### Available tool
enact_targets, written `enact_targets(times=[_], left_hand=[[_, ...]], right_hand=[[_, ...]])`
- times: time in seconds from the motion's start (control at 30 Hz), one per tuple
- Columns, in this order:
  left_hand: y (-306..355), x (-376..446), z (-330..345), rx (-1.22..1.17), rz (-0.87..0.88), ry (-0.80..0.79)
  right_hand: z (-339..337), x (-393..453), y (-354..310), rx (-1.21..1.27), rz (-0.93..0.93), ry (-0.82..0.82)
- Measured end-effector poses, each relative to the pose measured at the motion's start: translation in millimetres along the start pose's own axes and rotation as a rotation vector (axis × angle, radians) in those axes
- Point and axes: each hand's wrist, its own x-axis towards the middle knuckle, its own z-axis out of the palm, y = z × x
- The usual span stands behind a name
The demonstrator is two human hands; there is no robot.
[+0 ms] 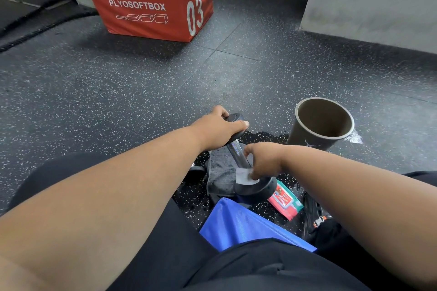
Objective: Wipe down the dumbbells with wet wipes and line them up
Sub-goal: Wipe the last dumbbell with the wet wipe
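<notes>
A black dumbbell (256, 188) with a chrome handle stands tilted on the speckled rubber floor, just in front of my knees. My left hand (216, 127) grips its upper head. My right hand (266, 160) pinches a white wet wipe (244, 176) against the lower head, close to the handle. A red pack of wipes (285, 201) lies flat on the floor just right of the dumbbell. A second dumbbell (197, 170) shows only partly, behind my left forearm.
A grey cloth (221, 172) lies under the dumbbell. A brown bin (322, 123) stands to the right, a blue bag (238, 224) near my lap. A red plyo box (151, 0) sits far ahead, with grey walls beyond. Black straps lie at my right.
</notes>
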Motion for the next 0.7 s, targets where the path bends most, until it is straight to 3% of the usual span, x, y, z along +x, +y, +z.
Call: enact_targets(times=[0.7], left_hand=[[3,-1,-1,0.030,0.016,0.015]], right_hand=[[25,-6,-11,0.159,0.059,0.220]])
